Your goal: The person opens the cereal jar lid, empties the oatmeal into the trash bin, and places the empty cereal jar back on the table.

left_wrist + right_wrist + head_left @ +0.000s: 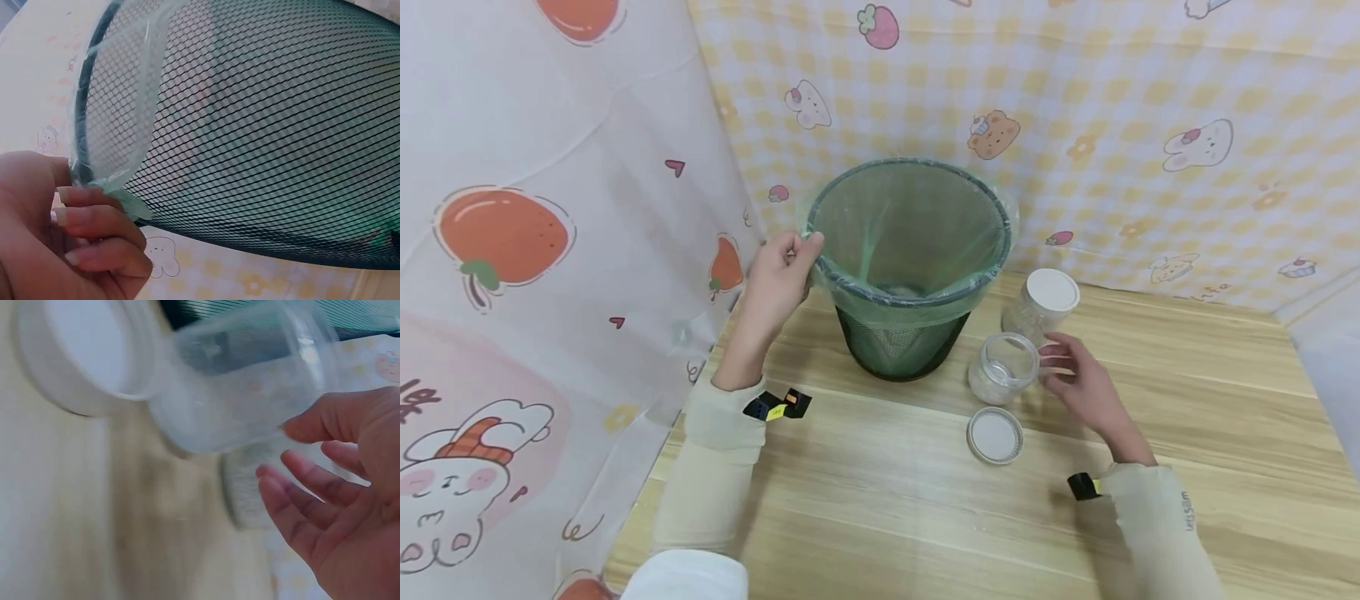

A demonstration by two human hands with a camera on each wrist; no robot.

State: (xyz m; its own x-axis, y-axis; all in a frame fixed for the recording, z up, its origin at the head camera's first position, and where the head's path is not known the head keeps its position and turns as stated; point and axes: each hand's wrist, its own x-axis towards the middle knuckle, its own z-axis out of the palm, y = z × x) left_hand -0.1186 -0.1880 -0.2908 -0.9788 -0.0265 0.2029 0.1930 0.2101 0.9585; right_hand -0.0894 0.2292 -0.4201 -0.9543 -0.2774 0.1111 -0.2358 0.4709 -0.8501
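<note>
A mesh wastebasket [901, 350] stands at the back of the table, lined with a thin green bin bag [917, 225] folded over its rim. My left hand [778, 271] pinches the bag at the rim's left side; the left wrist view shows bunched green film [134, 205] at the fingertips. To the basket's right is a lidless clear jar [1002, 369], upright. Beside that jar my right hand [1078, 379] has its fingers loosely spread, thumb tip close to the jar wall in the right wrist view. Behind the hand stands a second jar [1047, 302] with a white lid.
A round white lid [995, 435] lies on the wooden table [880, 500] in front of the lidless jar. Printed curtains [1120, 100] hang behind and along the left side. A white rounded object [688, 575] shows at the bottom left edge.
</note>
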